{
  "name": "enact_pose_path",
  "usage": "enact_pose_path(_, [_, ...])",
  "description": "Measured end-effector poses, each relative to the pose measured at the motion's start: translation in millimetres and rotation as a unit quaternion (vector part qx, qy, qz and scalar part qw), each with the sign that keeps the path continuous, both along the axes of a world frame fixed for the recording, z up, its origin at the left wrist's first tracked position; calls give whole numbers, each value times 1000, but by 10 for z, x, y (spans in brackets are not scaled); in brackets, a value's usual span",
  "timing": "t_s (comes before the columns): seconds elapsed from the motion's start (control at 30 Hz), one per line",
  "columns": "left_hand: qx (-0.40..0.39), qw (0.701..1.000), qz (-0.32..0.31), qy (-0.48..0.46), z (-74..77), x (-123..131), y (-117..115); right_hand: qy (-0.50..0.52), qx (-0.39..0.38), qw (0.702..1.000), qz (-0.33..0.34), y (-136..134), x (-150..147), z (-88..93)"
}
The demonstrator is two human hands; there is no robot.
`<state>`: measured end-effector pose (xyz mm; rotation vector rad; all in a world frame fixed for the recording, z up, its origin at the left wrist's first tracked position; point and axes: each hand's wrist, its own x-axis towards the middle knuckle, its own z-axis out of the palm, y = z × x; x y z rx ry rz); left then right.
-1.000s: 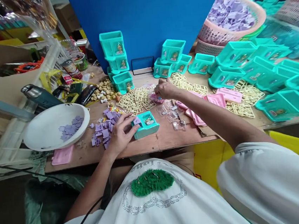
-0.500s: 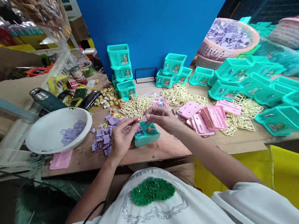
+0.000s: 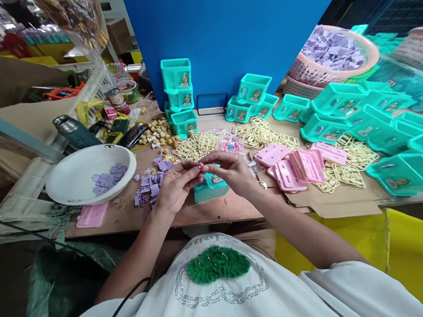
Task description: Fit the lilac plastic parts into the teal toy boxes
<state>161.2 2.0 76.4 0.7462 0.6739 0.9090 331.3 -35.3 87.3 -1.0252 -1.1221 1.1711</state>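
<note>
My left hand (image 3: pixel 175 186) and my right hand (image 3: pixel 229 170) meet just above a small teal plastic box (image 3: pixel 209 187) that rests on the wooden table (image 3: pixel 220 210). Both pinch a tiny pink piece (image 3: pixel 200 165) between their fingertips. Loose purple pieces (image 3: pixel 150 187) lie just left of my left hand. Pink flat plates (image 3: pixel 291 168) lie right of my right hand.
A white bowl (image 3: pixel 82 183) holding purple pieces sits at the left. Cream frame parts (image 3: pixel 197 145), a bag of pink bits (image 3: pixel 230 144) and stacked teal boxes (image 3: pixel 178 89) lie behind. Many teal boxes (image 3: pixel 356 109) and a pink basket (image 3: pixel 330 52) fill the right. A blue wall (image 3: pixel 235 21) stands behind.
My right hand came back from the bag of pink bits to the teal box. My left hand rose off the box, and both now pinch a small pink piece above it.
</note>
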Motion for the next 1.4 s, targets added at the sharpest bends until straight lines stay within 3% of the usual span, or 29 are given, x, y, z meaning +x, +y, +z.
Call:
enact_pose_path(0.2, [-29,999,-11,-3,-14,-8,36,71,-45,996,10,25,-26,-13])
enact_pose_path(0.37, [-36,999,-4,-19,-92,-10,46,-2,-27,1000,1,52,-15,-15])
enact_pose_path(0.57, [107,989,97,34,-119,14,-36,-144,29,989,-19,58,-28,5])
enact_pose_path(0.73, [276,945,108,137,-214,-86,-61,-243,55,969,6,91,75,19])
enact_pose_path(0.83, [329,911,89,233,-440,-134,-49,-353,82,930,51,161,193,24])
enact_pose_path(0.97, [370,872,66,314,-752,-77,-83,-531,130,828,125,244,247,72])
enact_pose_path(1.1, [389,860,101,314,-896,57,-169,-645,138,728,188,299,171,203])
enact_pose_path(1.17, [375,864,119,316,-933,116,-209,-675,127,693,220,332,129,283])
enact_pose_path(1.23, [358,868,127,320,-966,159,-234,-685,109,677,245,372,98,352])
enact_pose_path(1.4, [348,870,141,321,-1034,221,-241,-685,-6,677,269,486,38,451])
